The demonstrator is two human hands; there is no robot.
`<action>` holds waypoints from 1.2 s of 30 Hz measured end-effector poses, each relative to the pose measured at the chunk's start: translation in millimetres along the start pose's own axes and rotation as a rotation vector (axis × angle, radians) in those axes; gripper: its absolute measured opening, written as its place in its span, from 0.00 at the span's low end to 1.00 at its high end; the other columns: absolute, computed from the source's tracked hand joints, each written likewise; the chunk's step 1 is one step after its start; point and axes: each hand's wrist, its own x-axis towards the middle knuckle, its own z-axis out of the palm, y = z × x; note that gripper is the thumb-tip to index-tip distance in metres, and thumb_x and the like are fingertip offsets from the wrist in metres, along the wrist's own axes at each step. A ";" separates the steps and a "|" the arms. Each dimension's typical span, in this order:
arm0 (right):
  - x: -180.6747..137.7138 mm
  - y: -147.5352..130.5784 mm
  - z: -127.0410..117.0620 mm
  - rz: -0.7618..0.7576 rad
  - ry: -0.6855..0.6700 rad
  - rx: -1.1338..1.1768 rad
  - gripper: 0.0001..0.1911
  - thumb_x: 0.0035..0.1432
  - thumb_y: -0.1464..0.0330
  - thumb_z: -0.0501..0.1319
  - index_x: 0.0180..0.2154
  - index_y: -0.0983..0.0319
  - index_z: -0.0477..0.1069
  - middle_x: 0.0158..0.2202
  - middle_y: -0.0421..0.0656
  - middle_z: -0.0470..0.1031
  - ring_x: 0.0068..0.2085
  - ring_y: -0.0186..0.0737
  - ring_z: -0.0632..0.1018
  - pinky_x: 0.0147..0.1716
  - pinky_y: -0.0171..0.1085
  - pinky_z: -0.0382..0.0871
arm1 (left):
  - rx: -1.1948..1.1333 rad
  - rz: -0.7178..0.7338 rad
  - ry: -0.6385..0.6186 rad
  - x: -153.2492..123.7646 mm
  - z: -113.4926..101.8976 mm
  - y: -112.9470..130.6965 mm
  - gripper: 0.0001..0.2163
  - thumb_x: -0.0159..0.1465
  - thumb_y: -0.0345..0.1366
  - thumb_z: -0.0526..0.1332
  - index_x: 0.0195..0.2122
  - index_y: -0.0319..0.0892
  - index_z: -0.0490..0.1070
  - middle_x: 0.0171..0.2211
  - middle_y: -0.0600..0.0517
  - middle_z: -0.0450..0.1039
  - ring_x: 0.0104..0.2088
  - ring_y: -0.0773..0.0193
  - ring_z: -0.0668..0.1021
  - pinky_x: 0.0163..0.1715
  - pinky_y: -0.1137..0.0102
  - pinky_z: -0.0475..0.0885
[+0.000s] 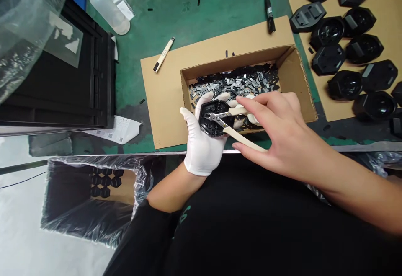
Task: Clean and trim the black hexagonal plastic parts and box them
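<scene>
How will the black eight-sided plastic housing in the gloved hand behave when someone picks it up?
The black plastic housing is probably rigid and light, as the gloved left hand cradles it. Its smooth plastic may slip slightly. Its flat edges suggest it would not roll.

The gloved left hand (201,152) holds a black housing (207,128); the bare right hand (276,121) grips pliers (241,139).
</scene>
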 end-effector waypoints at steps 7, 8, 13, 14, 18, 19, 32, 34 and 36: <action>2.1 -0.1 -0.9 -0.021 0.016 -0.010 0.39 0.65 0.58 0.68 0.72 0.61 0.62 0.55 0.57 0.72 0.54 0.64 0.73 0.58 0.63 0.75 | 0.012 -0.027 0.013 0.4 1.3 0.9 0.25 0.78 0.61 0.44 0.55 0.50 0.71 0.57 0.49 0.80 0.64 0.55 0.80 0.68 0.56 0.72; 2.6 -0.2 -1.6 -0.021 0.016 -0.018 0.39 0.65 0.59 0.68 0.72 0.62 0.62 0.55 0.57 0.72 0.54 0.64 0.73 0.59 0.63 0.75 | 0.000 -0.028 0.008 0.6 1.3 0.7 0.25 0.78 0.61 0.45 0.55 0.50 0.71 0.56 0.49 0.80 0.62 0.55 0.81 0.68 0.56 0.72; 2.8 1.2 -2.5 -0.003 0.005 -0.024 0.40 0.65 0.58 0.68 0.73 0.61 0.61 0.56 0.56 0.72 0.54 0.61 0.74 0.59 0.61 0.75 | -0.022 -0.002 0.013 3.6 3.0 -1.4 0.25 0.79 0.60 0.45 0.52 0.49 0.73 0.51 0.52 0.81 0.56 0.59 0.85 0.67 0.57 0.75; 2.3 1.9 -1.7 -0.003 0.007 -0.026 0.40 0.65 0.58 0.68 0.73 0.61 0.60 0.56 0.55 0.72 0.54 0.61 0.74 0.59 0.60 0.76 | -0.010 0.007 0.022 4.7 3.2 -2.1 0.26 0.79 0.60 0.44 0.51 0.50 0.74 0.51 0.52 0.81 0.57 0.59 0.85 0.67 0.56 0.75; 0.3 3.9 2.3 -0.026 0.038 -0.061 0.40 0.65 0.58 0.68 0.72 0.65 0.62 0.56 0.58 0.72 0.54 0.62 0.74 0.58 0.61 0.75 | 0.030 0.001 0.067 7.9 1.9 -4.9 0.28 0.78 0.62 0.41 0.51 0.52 0.75 0.53 0.53 0.81 0.63 0.54 0.82 0.66 0.50 0.77; 0.1 4.0 2.6 -0.034 0.049 -0.068 0.39 0.65 0.59 0.68 0.72 0.66 0.62 0.55 0.58 0.72 0.54 0.62 0.73 0.59 0.62 0.74 | 0.027 -0.010 0.065 7.9 1.2 -5.4 0.28 0.78 0.62 0.42 0.51 0.52 0.76 0.53 0.53 0.81 0.64 0.53 0.82 0.66 0.50 0.77; 5.1 3.7 -14.8 -0.116 -0.094 -0.189 0.24 0.73 0.62 0.62 0.63 0.68 0.73 0.45 0.54 0.79 0.45 0.58 0.81 0.46 0.53 0.79 | 0.111 -0.004 0.037 5.4 -2.8 -7.8 0.26 0.79 0.59 0.43 0.48 0.49 0.75 0.52 0.50 0.82 0.56 0.56 0.85 0.62 0.54 0.79; 7.8 2.5 -13.4 -0.133 -0.108 -0.141 0.20 0.75 0.63 0.60 0.60 0.68 0.75 0.42 0.51 0.80 0.43 0.54 0.83 0.43 0.49 0.80 | 0.135 0.015 0.058 7.8 -3.4 -6.2 0.26 0.78 0.60 0.45 0.46 0.49 0.76 0.50 0.49 0.82 0.52 0.58 0.85 0.61 0.57 0.80; 9.1 2.2 -13.6 -0.118 -0.106 -0.079 0.19 0.76 0.63 0.59 0.60 0.68 0.75 0.43 0.51 0.81 0.42 0.53 0.84 0.41 0.47 0.80 | 0.144 0.015 0.052 10.0 -3.0 -3.5 0.26 0.78 0.61 0.45 0.44 0.49 0.76 0.48 0.49 0.83 0.50 0.58 0.85 0.59 0.58 0.81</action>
